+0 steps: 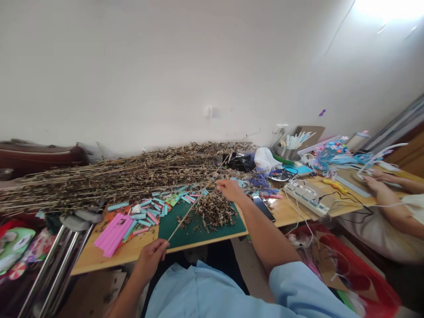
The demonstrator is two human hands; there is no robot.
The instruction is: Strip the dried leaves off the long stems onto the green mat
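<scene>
My left hand (pixel 154 255) is closed in a pinch on the lower end of a long, thin dried plant stem (pixel 185 215), just in front of the table edge. The stem slants up and away to the right. Farther along it, my right hand (pixel 229 190) has its fingers drawn together on the stem. Under the right hand lies a heap of loose dry brown leaves (pixel 217 212) on a green cutting mat (pixel 172 227). A big pile of dried leafy stalks (pixel 132 176) stretches along the wall behind.
Blue and pink foam-like pieces (pixel 145 212) and a pink sheet (pixel 114 234) lie left of the mat. To its right are a phone (pixel 264 208), a power strip (pixel 306 196) and cables. At far right a co-worker's hands (pixel 374 181) rest on the table. Metal tubes (pixel 62 265) lean at left.
</scene>
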